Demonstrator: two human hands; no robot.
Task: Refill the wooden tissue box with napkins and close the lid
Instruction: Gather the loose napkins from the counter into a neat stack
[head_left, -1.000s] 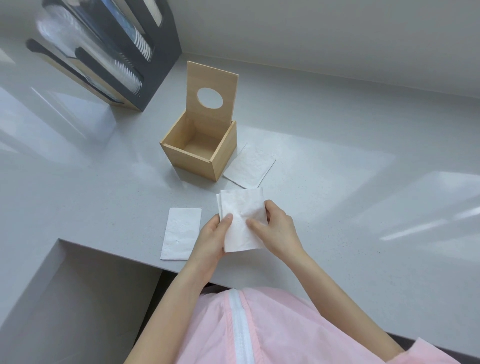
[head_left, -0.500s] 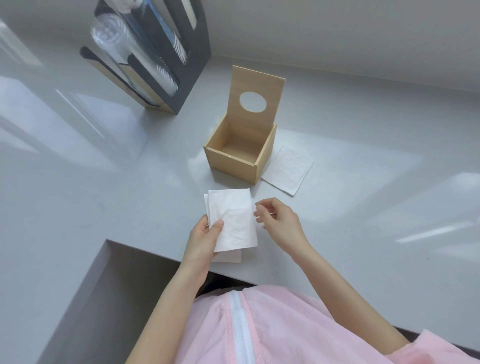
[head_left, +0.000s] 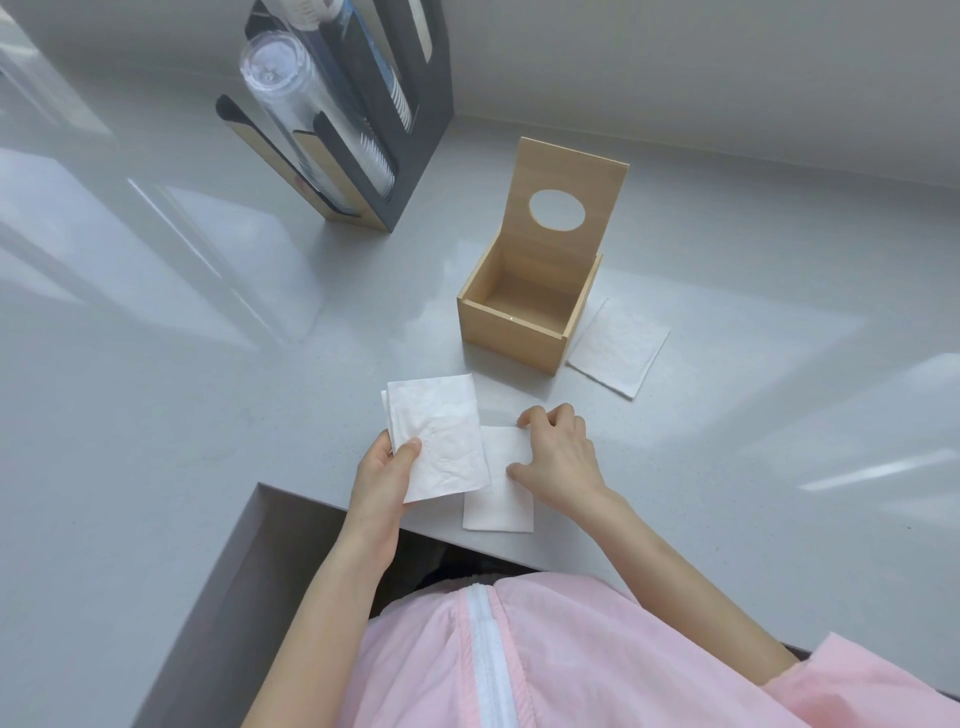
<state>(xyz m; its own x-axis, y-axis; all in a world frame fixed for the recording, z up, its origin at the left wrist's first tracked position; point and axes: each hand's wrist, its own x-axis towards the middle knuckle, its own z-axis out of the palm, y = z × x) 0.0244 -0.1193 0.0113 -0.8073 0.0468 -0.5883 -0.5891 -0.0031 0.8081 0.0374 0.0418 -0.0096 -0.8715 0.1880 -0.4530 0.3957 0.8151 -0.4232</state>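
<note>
The left hand (head_left: 383, 470) gripped a small stack of napkins (head_left: 436, 436) between thumb and fingers, its long axis running away from the person and leaning a little to the left. Just right of that hand, a folded napkin (head_left: 500, 491) lay flat near the counter's edge, long axis also pointing away from the person; the right hand (head_left: 558, 457) rested on its right side with fingers curled, pinching at its edge (whether it had truly lifted the sheet I cannot tell). Beyond the right hand stood the wooden tissue box (head_left: 511, 332), one only, open and bare inside, its lid (head_left: 563, 205) upright at the far side with the oval hole facing the person. A third napkin (head_left: 618, 348), square-looking, lay flat touching the box's right side. So: one box, one held stack, two loose napkins. The surface was a glossy pale grey counter (head_left: 208, 364) meeting a plain wall, and far beyond the left hand stood a dark cup dispenser (head_left: 363, 114) holding clear cups.
</note>
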